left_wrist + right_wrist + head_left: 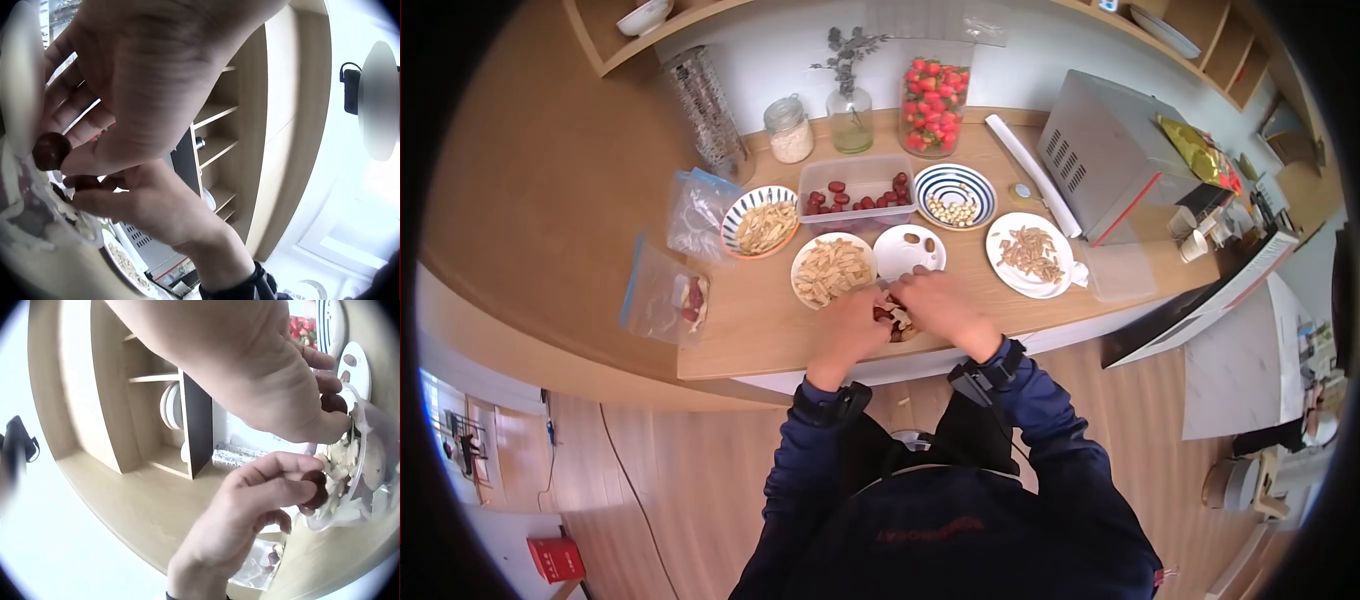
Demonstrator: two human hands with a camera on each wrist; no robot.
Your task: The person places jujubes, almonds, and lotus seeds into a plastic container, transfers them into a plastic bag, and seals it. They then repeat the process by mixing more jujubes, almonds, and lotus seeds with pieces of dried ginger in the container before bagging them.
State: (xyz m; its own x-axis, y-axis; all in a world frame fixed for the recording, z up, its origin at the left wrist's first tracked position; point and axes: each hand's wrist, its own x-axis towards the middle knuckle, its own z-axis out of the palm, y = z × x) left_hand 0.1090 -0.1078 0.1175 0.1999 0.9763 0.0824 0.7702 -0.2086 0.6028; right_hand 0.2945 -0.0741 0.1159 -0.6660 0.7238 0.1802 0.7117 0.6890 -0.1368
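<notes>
The left hand and, apparently, the half-hidden right hand each pinch a red date at the clear tub by the counter's front edge; filling seems underway, next calling for release inside.

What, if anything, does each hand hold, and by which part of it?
Left hand: a red date, pinched by its sides. Right hand: a second red date, pinched likewise.

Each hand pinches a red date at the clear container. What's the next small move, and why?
I'd likely have the left hand lower its red date into the clear container and release it: the date is pinched close to the opening, with pale slices inside. The right hand pinches another date, so freeing one hand seems sensible.
</notes>
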